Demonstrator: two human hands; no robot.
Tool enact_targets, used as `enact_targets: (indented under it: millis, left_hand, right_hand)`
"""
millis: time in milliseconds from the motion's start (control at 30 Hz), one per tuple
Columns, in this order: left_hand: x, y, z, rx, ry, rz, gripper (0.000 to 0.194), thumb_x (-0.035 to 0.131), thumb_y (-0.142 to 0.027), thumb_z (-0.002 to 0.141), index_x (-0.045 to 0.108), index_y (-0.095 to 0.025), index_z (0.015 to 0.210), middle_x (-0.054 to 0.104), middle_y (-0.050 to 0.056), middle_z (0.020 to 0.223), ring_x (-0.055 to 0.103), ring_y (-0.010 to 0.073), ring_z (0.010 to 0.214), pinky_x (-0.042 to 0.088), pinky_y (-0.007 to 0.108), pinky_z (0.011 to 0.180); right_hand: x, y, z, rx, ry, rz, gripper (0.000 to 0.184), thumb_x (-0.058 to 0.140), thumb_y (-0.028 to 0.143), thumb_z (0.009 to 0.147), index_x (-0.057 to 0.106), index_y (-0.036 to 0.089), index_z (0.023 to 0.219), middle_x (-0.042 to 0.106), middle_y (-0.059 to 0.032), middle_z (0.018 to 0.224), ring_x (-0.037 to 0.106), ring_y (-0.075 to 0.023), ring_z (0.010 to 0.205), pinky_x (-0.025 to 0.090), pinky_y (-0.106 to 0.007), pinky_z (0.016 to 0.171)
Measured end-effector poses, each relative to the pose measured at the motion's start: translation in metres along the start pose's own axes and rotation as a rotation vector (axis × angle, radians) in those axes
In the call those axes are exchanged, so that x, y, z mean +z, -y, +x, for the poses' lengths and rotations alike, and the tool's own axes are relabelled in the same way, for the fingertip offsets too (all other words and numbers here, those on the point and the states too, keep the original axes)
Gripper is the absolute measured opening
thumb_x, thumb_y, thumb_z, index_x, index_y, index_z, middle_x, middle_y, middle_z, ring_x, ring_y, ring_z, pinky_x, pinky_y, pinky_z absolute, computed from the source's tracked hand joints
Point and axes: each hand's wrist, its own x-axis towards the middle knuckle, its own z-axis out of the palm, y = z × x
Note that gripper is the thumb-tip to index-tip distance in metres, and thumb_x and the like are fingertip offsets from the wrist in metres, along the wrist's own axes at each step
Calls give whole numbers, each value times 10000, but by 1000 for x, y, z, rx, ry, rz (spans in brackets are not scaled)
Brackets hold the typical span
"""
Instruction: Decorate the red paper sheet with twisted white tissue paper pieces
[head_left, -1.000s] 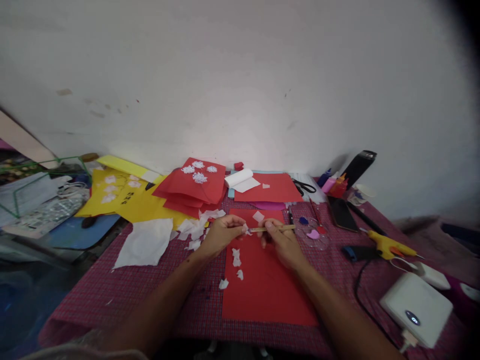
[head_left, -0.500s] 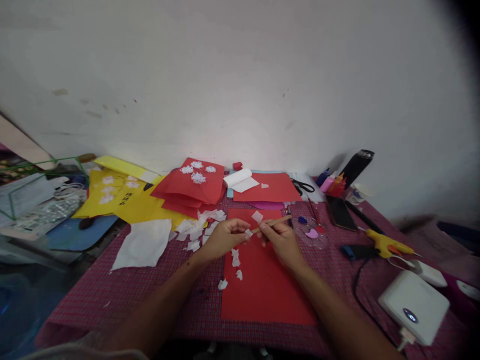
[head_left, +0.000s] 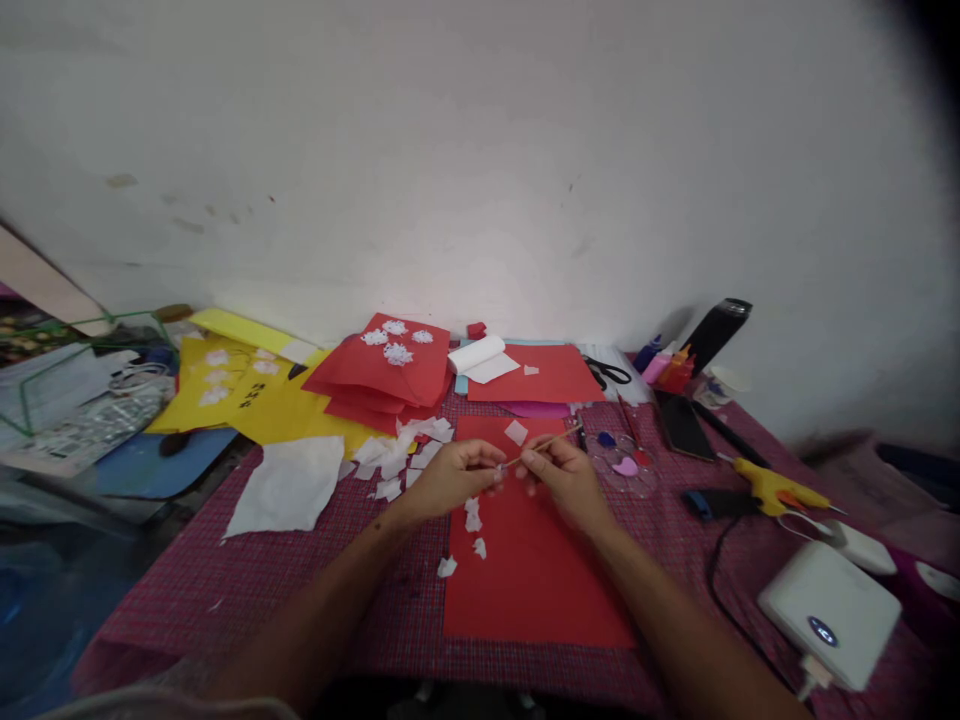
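Note:
My right hand is closed round a thin wooden stick, which slants up to the right. The stick's lower left end meets the fingertips of my left hand, which pinch a small piece of white tissue paper against it, mostly hidden by the fingers. Both hands hover over a red sheet of paper lying on the table. A square of white paper rests near its top, and small crumpled white bits lie along its left side. To the left are several loose white paper pieces.
White tissue and red sheets with white flowers lie left. A white roll, scissors and paint palette are beyond. On the right are a phone, yellow glue gun, white power box and black bottle.
The stick has turned slightly between my fingers and now looks thinner, its far end a little higher. Both hands stay almost in the same place.

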Motion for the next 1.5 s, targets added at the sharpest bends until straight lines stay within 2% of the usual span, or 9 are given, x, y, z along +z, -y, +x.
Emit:
enact_targets:
  millis: [100, 400, 767, 1133, 1200, 1300, 1400, 1433, 1500]
  left_hand:
    - [1, -2, -1, -4, 3, 20, 305, 721, -330, 735, 655, -121, 949, 687, 43, 766, 624, 122, 664, 474, 234, 617]
    - [-1, 4, 2, -8, -1, 43, 261, 693, -301, 762, 648, -127, 952, 674, 29, 768, 605, 104, 639, 472, 237, 627]
    - [-6, 7, 2, 33, 35, 96, 211, 619, -318, 833, 653, -129, 921, 668, 26, 743, 599, 100, 625, 470, 228, 618]
    - [-4, 7, 3, -36, 4, 160, 189, 599, -304, 810, 635, -131, 879, 678, 34, 723, 601, 110, 600, 458, 225, 586]
    - [-6, 3, 2, -44, -3, 188, 182, 603, -300, 799, 634, -131, 858, 670, 26, 703, 590, 106, 586, 454, 220, 577]
    - [-15, -8, -4, -75, 72, 291, 182, 609, -306, 785, 641, -130, 816, 644, 7, 653, 553, 95, 543, 422, 201, 528]
    - [-24, -19, -11, -117, 278, 403, 214, 600, -334, 797, 674, -141, 853, 617, -17, 631, 532, 90, 521, 390, 190, 499]
    - [-27, -21, -13, -111, 296, 434, 229, 594, -349, 805, 682, -146, 864, 615, -18, 639, 528, 88, 513, 381, 190, 493]
    - [-30, -22, -13, -78, 242, 463, 258, 569, -377, 826, 687, -157, 892, 622, -16, 670, 510, 83, 491, 369, 196, 481]
  right_hand:
    - [2, -1, 0, -13, -17, -29, 220, 667, 373, 847, 630, 176, 756, 652, -6, 700, 564, -108, 508, 447, -238, 488]
    - [3, 3, -2, -39, -14, -45, 293, 599, 374, 901, 647, 169, 696, 624, -17, 744, 546, -101, 525, 436, -243, 511]
    - [4, 12, -3, -79, 0, -139, 306, 601, 387, 891, 671, 178, 678, 632, -27, 726, 551, -121, 564, 444, -252, 535]
    - [0, 8, -3, -84, -81, -57, 258, 623, 360, 885, 629, 180, 700, 613, -2, 674, 526, -109, 523, 422, -245, 515]
    - [-2, 9, -2, -107, -134, -34, 237, 612, 357, 893, 625, 185, 731, 593, 10, 654, 517, -108, 514, 413, -241, 507]
    - [-10, 7, 3, -164, -290, -43, 188, 587, 362, 907, 638, 193, 842, 579, 21, 644, 500, -108, 500, 393, -237, 490]
    - [-20, 0, 9, -171, -347, -207, 210, 592, 374, 892, 659, 175, 884, 634, -16, 727, 517, -118, 520, 406, -247, 499]
    - [-22, -3, 11, -156, -332, -273, 226, 587, 381, 890, 664, 173, 930, 653, -28, 757, 534, -128, 533, 419, -255, 509]
    - [-25, -9, 13, -150, -297, -402, 258, 563, 384, 896, 668, 170, 994, 685, -52, 811, 592, -163, 617, 460, -278, 574]
